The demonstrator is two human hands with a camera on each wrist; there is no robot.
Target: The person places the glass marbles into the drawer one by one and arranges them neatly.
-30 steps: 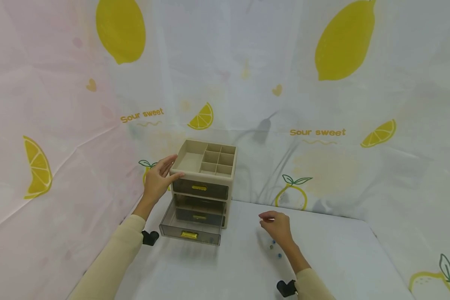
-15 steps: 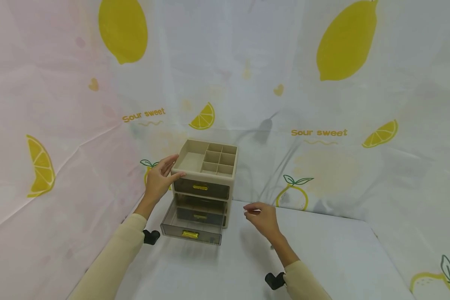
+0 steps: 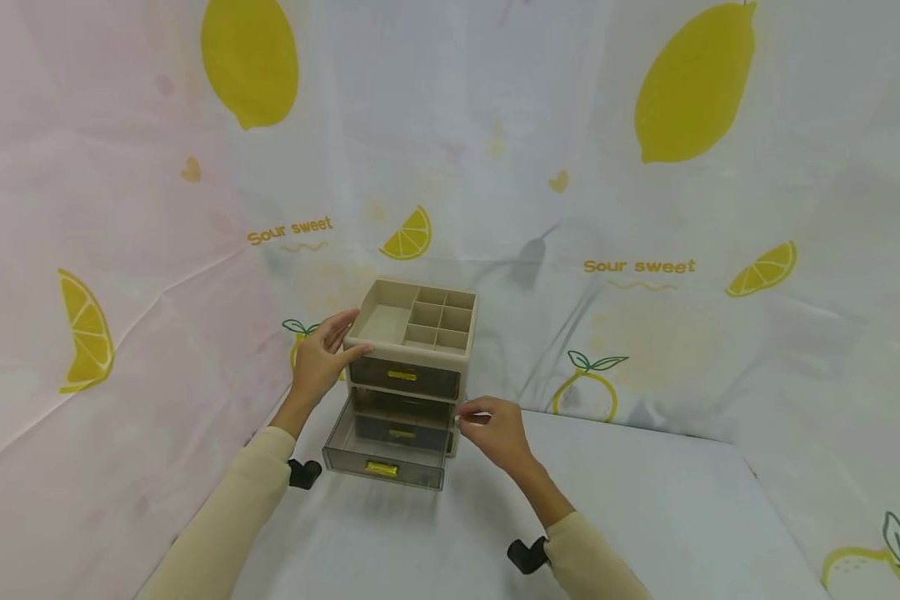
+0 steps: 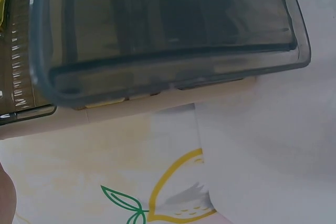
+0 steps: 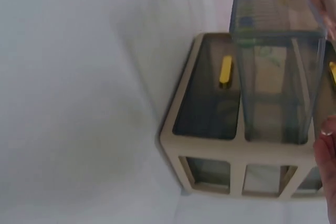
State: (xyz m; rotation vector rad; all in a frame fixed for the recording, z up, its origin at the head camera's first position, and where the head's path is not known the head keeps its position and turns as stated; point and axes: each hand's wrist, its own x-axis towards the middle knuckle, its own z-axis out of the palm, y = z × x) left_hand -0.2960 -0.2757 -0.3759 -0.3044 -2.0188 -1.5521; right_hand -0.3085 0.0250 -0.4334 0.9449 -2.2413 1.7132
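Observation:
A beige desktop drawer organizer (image 3: 461, 362) stands on the table with its middle, smoky clear drawer (image 3: 345, 461) pulled out. My left hand (image 3: 321, 357) holds the organizer's upper left front corner, thumb along the front rim and fingers at the side. Beside the organizer's right side, level with the open drawer, is my right hand (image 3: 497, 429), thumb and forefinger pinched together. A tiny pale bead (image 5: 326, 132) shows between those fingertips in the right wrist view. Blue and green patches show through the drawer wall there. The left wrist view has the drawer (image 4: 173, 61) from below.
Small compartments (image 3: 441, 318) divide the organizer's top tray. Above and below the open drawer sit a pushed-in top drawer (image 3: 403, 377) and bottom drawer (image 3: 390, 431). A lemon-print cloth (image 3: 510, 208) hangs behind the white table (image 3: 607, 500).
My right hand has moved left across the table to the organizer's side. Small blue beads seen on the table earlier are now hidden by the right arm. My left hand keeps its hold.

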